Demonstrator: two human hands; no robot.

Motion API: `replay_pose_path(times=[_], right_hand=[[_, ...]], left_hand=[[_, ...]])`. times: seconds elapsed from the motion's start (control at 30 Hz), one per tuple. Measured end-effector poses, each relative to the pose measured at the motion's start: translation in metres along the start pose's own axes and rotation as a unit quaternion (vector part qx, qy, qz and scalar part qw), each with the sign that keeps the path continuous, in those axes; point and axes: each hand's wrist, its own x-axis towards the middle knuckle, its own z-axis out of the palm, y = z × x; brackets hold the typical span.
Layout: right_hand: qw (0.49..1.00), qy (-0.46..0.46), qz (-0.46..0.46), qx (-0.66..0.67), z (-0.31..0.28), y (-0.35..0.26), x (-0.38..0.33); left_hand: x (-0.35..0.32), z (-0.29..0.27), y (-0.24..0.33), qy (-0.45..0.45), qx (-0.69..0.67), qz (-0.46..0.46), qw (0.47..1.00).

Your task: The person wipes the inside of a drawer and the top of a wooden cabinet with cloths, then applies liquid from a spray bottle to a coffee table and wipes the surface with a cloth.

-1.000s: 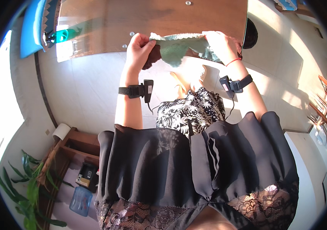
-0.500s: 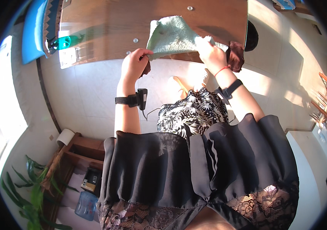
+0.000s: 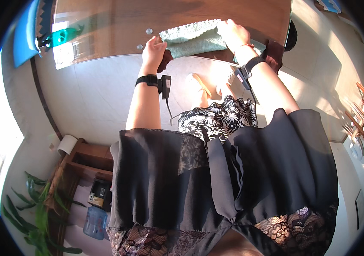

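A pale green towel (image 3: 199, 44) is stretched between my hands at the table's near edge, its far edge folded over toward me. My left hand (image 3: 153, 53) is closed at the towel's left end, thumb and fingers pinching its edge. My right hand (image 3: 235, 37) is closed on the far right part of the fold, and a flap of towel hangs beside that wrist. Just under my left hand shows a dark brown piece (image 3: 165, 62); a similar brown, fabric-like piece (image 3: 273, 55) sits right of my right wrist. I cannot tell what either belongs to.
The brown wooden table (image 3: 113, 25) has a glass top with small round clear discs (image 3: 149, 31). A green bottle (image 3: 62, 37) lies at its left, beside a blue chair (image 3: 26, 34). A shelf (image 3: 90, 158), a plant (image 3: 37, 209) and a water jug (image 3: 95, 222) stand lower left.
The towel was raised and spread with its far part up; now it is folded lower into a narrower band. My right hand has moved up and away from me.
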Motion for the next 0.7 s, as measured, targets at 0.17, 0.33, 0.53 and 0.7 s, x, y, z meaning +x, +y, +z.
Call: replay_pose_path(times=[0.17,0.33,0.53,0.7], right_hand=[[0.89,-0.292,0.289,0.199,0.02,0.019,-0.022],[0.91,-0.36,0.127,0.16,-0.002,-0.014,-0.043],[0.88,-0.395,0.134,0.225,0.012,0.028,-0.061],[0.866,-0.43,0.136,0.215,0.009,0.022,-0.065]], left_hand=[[-0.011,0.022,-0.03,-0.029,0.097,-0.127,0.987],[-0.026,0.018,-0.04,-0.105,-0.041,-0.228,0.967],[-0.054,0.035,0.03,-0.128,-0.308,-0.227,0.915],[-0.059,0.032,0.048,-0.082,-0.007,-0.06,0.995]])
